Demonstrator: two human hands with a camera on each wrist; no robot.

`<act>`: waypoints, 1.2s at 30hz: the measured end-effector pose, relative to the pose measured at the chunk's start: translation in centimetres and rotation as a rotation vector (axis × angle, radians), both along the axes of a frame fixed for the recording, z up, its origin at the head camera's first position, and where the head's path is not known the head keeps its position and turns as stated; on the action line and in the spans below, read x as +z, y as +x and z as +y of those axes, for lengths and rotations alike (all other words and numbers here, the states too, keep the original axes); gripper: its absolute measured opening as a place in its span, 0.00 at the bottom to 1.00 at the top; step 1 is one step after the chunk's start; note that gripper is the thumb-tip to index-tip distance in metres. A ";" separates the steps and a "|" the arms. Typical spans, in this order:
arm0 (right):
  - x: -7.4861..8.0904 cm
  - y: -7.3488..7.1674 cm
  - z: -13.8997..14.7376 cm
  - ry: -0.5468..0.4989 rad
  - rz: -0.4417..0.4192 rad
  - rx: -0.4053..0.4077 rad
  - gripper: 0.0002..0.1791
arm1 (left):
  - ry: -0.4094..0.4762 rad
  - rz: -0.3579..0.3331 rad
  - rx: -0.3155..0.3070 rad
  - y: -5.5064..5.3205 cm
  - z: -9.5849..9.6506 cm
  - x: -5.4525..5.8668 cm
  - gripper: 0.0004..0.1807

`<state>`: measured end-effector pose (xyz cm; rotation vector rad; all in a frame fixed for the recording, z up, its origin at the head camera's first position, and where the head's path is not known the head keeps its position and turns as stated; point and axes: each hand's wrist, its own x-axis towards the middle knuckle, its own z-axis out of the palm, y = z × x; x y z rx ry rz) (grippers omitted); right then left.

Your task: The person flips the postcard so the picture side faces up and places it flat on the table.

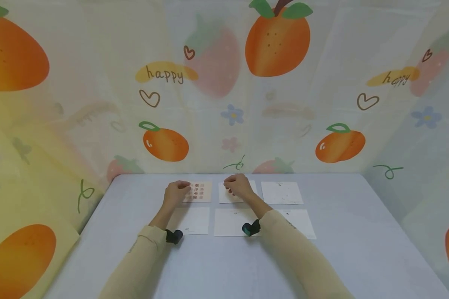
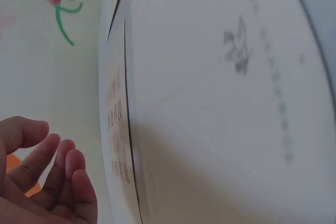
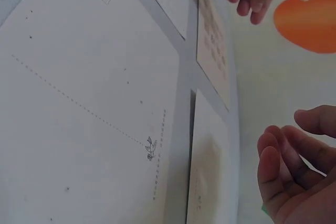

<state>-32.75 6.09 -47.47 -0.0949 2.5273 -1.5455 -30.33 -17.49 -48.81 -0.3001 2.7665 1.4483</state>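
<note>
My left hand (image 1: 176, 193) hovers at the left side of a beige card (image 1: 202, 192) printed with rows of characters. Its fingers (image 2: 52, 182) are loosely bent, with nothing between them in the left wrist view. Over a white card (image 1: 224, 197) in the middle of the back row is my right hand (image 1: 239, 185); the right wrist view shows its fingers (image 3: 270, 166) relaxed, thumb apart, holding nothing. Below my left hand lies a white card (image 2: 194, 103) with a small bird print. Another white card (image 3: 89, 119) with a bird and dotted lines lies below my right hand.
At the back right lies a white card (image 1: 282, 193), with another (image 1: 301, 221) in front of it, partly hidden by my right sleeve (image 1: 295, 245). The cards form two rows on a white-covered table (image 1: 359, 249). A fruit-printed curtain (image 1: 217, 137) rises behind the table's back edge.
</note>
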 end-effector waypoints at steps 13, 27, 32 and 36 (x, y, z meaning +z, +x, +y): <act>0.6 -0.5 3.7 0.001 0.005 -0.060 0.14 | 0.076 -0.001 -0.075 -0.7 2.5 -0.9 0.16; 0.0 -0.6 6.4 0.067 -0.009 -0.115 0.14 | 0.087 -0.044 -0.123 -0.7 5.3 -1.3 0.15; -0.2 -0.7 6.9 0.078 -0.046 -0.135 0.14 | 0.089 -0.066 -0.122 -0.9 6.6 -1.6 0.15; -0.5 -0.8 7.2 0.106 -0.063 -0.133 0.15 | 0.080 -0.061 -0.122 -1.1 7.3 -2.0 0.15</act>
